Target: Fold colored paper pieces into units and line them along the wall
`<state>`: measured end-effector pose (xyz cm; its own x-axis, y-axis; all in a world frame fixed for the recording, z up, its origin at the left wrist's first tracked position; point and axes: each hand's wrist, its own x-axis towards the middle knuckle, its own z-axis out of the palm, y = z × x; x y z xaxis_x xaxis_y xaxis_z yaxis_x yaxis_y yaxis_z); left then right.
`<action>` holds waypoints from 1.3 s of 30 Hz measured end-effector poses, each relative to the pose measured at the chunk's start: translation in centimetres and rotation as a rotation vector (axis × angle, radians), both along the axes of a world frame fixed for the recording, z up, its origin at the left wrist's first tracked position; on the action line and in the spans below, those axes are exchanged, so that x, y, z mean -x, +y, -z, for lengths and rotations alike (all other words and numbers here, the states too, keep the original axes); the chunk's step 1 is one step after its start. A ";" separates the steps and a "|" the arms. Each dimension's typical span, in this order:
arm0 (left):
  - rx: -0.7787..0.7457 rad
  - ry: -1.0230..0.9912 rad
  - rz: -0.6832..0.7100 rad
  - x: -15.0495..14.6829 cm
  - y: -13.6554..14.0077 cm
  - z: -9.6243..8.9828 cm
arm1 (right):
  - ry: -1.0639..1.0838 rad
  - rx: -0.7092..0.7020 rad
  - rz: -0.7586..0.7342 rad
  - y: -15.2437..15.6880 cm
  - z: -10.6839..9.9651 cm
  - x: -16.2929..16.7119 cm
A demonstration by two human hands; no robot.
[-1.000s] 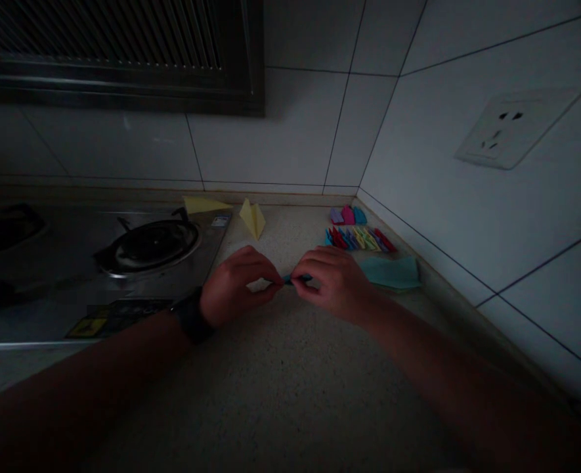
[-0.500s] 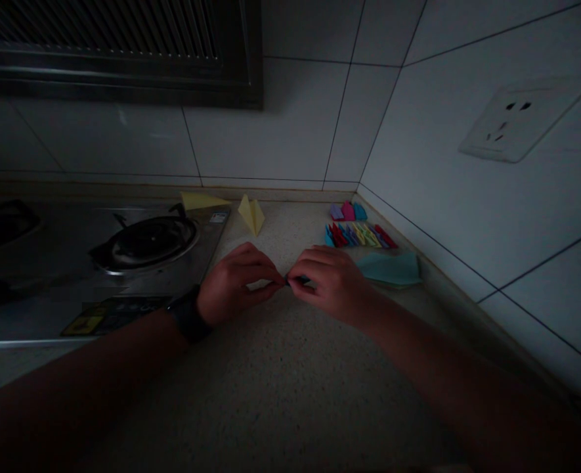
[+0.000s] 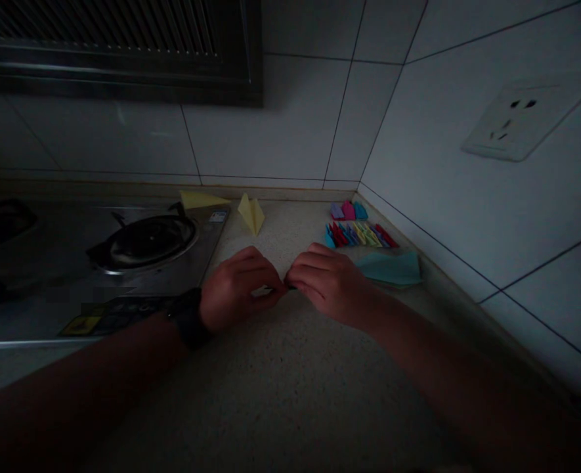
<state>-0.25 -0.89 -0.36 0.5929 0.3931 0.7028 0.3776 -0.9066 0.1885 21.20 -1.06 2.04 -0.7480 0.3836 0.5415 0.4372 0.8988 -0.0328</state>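
Note:
My left hand (image 3: 241, 282), with a dark band on its wrist, meets my right hand (image 3: 332, 282) above the counter (image 3: 270, 387). Fingertips of both are pinched together around a small dark piece (image 3: 292, 287), mostly hidden, so its kind does not show. Behind my right hand lie pale teal paper sheets (image 3: 391, 268). Beyond them is a row of small folded paper pieces (image 3: 362, 235) in red, blue, yellow and purple. Three more folded pieces (image 3: 348, 210), purple, pink and blue, stand in the corner.
A yellow paper plane (image 3: 251, 215) stands near the back wall, with another folded yellow paper (image 3: 202, 200) at the stove's edge. The gas stove (image 3: 48, 289) fills the left side under a range hood (image 3: 123, 85). A socket (image 3: 521, 125) is on the right wall.
My fingertips have drawn closer together, and less of the dark piece shows between them. My left hand has shifted slightly. The papers on the counter stay put.

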 end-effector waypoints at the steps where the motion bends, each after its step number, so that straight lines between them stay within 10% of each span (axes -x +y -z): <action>1: -0.007 -0.001 -0.004 0.0 0.0 0.0 | 0.013 0.011 -0.007 0.1 0.1 0.0; 39: -0.092 -0.035 -0.124 0.7 0.2 0.0 | 0.102 -0.078 -0.014 0.0 -0.2 -1.0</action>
